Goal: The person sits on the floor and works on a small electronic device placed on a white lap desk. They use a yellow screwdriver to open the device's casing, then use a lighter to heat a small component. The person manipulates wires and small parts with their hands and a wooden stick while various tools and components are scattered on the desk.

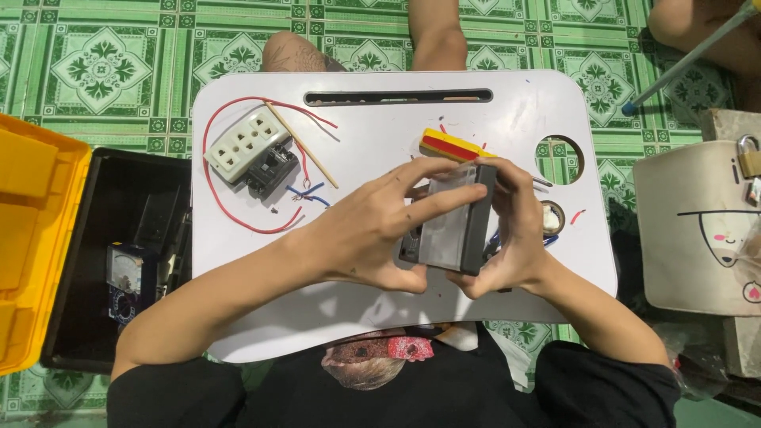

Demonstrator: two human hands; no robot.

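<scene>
Black electrical box [452,230] with a clear cover is held above the near-right part of the white lap table [372,143], clamped between both hands — left hand [372,238] wrapped over its front, right hand [515,238] gripping its dark edge. A slip is judged possible if either grip loosens, dropping it onto loose wires [305,190] beside the white socket [242,143]

white socket block [244,143] with red wire [208,178], yellow toolbox lid [36,238], padlocked box [697,230].
</scene>
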